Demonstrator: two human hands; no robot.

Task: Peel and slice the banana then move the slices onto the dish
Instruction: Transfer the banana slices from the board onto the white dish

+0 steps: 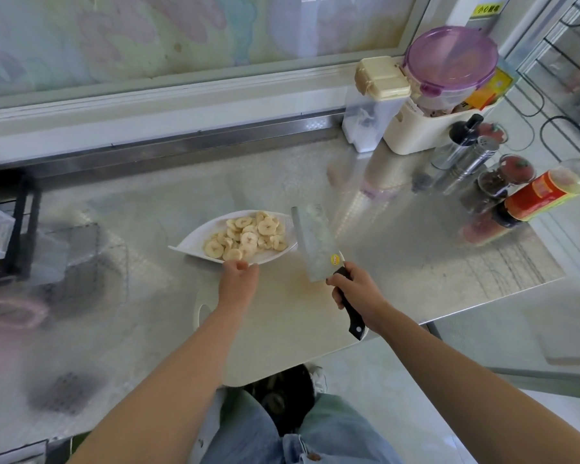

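Observation:
A white leaf-shaped dish (188, 244) sits on the steel counter, tilted a little, with several pale banana slices (248, 236) piled in it. My left hand (237, 279) grips the dish's near rim. My right hand (355, 291) holds a cleaver (313, 242) by its black handle, blade raised and pointing away, just right of the dish. A white cutting board (282, 326) lies under both hands at the counter's front edge; no banana shows on it.
Jars, bottles and a cream caddy with a purple-lidded container (449, 65) crowd the back right corner. A red-labelled bottle (543, 195) lies further right. A dark wire rack (17, 229) stands at the left. The counter's front edge (466, 309) runs close behind my right arm.

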